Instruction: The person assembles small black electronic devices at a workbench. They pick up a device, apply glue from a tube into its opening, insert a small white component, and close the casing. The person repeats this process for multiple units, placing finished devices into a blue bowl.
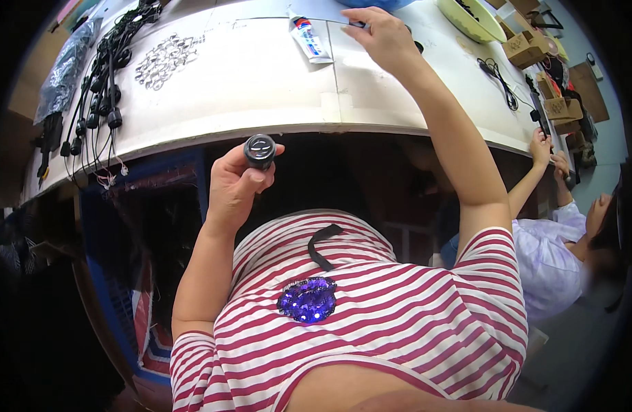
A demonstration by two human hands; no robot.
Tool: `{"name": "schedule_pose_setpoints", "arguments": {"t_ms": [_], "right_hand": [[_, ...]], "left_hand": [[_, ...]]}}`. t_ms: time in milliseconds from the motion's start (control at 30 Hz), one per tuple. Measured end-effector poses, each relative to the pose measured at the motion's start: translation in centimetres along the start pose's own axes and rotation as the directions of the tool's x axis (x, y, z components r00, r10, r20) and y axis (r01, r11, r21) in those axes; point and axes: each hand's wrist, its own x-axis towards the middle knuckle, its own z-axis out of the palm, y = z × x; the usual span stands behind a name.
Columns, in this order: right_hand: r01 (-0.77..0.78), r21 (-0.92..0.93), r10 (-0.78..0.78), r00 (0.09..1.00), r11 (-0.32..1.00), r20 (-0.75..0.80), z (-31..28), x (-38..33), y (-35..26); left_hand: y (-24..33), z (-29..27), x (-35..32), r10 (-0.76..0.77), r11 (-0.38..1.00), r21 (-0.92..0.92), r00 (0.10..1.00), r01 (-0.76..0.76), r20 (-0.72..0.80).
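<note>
Just in front of the table's near edge, my left hand (235, 185) is closed around a short black cylinder with a glossy, lens-like end (260, 147) facing up. My right hand (383, 40) reaches far over the white table (261, 89), its thumb and fingers bent together. A small dark bit shows between those fingers, too little to name. Just beyond them is the edge of a blue bowl-like thing (376, 3), cut off by the frame. To the left of my right hand lies a white, blue and red squeeze tube (310, 42).
Many shiny metal rings (166, 62) lie spread at the left, beside black cables with sockets (96, 96) hanging over the edge and a clear plastic bag (69, 65). At the right are a yellow-green basin (472, 22), a coiled black cable (500, 81), cardboard boxes (525, 49) and a co-worker's hands (541, 147).
</note>
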Motion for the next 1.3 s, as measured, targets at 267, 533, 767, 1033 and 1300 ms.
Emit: {"name": "schedule_pose_setpoints", "arguments": {"t_ms": [267, 533, 767, 1033, 1300], "right_hand": [[-0.01, -0.175, 0.031, 0.993, 0.985, 0.117, 2.3, 1.7, 4.6], [-0.035, 0.572, -0.093, 0.977, 0.82, 0.193, 5.0, -0.8, -6.4], [-0.161, 0.627, -0.116, 0.919, 0.762, 0.377, 7.2, -1.3, -10.6], [0.057, 0.439, -0.171, 0.96, 0.897, 0.224, 7.2, -2.7, -8.9], [0.002, 0.327, -0.08, 0.971, 0.945, 0.224, 5.1, -3.8, -9.3]], "left_hand": [[0.4, -0.6, -0.7, -0.013, 0.999, 0.048, 1.0, 0.014, -0.024], [0.1, -1.8, -1.3, -0.002, 1.0, -0.013, 0.999, 0.002, -0.039], [0.8, -2.8, -2.6, 0.029, 1.0, -0.007, 0.997, -0.03, -0.067], [0.8, -3.8, -3.1, 0.043, 0.999, 0.007, 0.996, -0.043, -0.083], [0.0, -4.1, -2.8, 0.07, 0.996, -0.044, 0.997, -0.072, -0.038]]}}
